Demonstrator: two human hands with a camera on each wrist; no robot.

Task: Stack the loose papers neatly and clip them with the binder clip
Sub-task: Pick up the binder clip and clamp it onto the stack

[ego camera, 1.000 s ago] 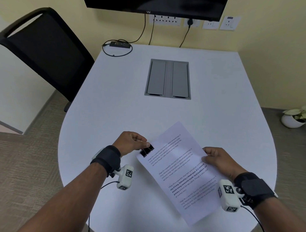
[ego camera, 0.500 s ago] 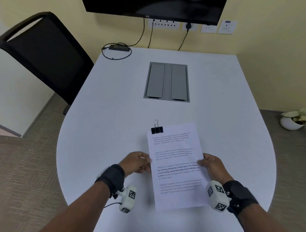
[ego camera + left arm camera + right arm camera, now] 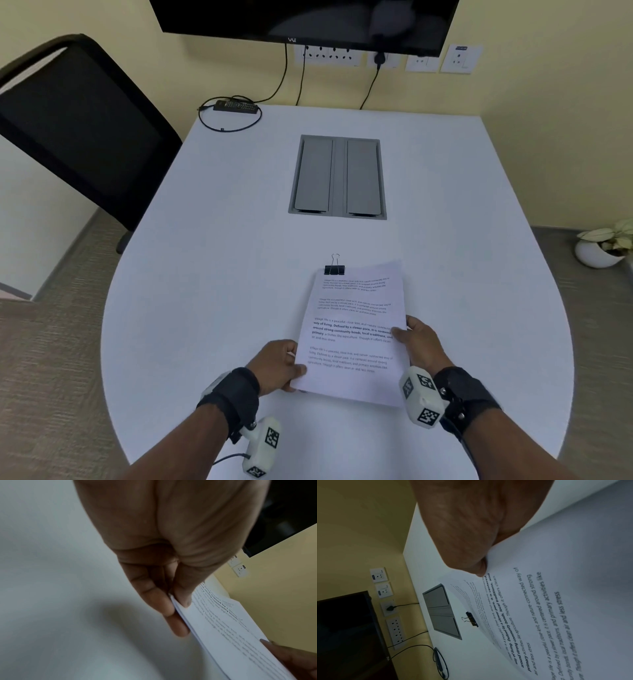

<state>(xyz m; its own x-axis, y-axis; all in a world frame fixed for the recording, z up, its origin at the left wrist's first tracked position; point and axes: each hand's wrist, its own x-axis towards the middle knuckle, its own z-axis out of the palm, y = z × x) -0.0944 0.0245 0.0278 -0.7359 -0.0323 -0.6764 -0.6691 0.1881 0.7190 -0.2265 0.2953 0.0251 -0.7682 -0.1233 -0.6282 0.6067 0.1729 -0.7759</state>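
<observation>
A stack of printed white papers (image 3: 354, 325) (image 3: 221, 632) (image 3: 556, 601) lies over the near part of the white table (image 3: 222, 274). A black binder clip (image 3: 334, 269) (image 3: 471, 619) is fastened on its far left corner, wire handles pointing away. My left hand (image 3: 277, 366) (image 3: 173, 601) pinches the stack's near left edge, thumb on top and fingers beneath. My right hand (image 3: 416, 341) (image 3: 477, 566) grips the right edge with its thumb on the page; the fingers under the sheets are hidden.
A grey cable hatch (image 3: 338, 178) is set into the table's middle. A black remote with a looped cable (image 3: 234, 106) lies at the far left corner. A black chair (image 3: 78, 120) stands left of the table, a potted plant (image 3: 603, 245) on the floor right.
One second ago my left hand held the clip at the tilted stack's corner. It has since let go and moved to the near left edge, and the stack has turned straight.
</observation>
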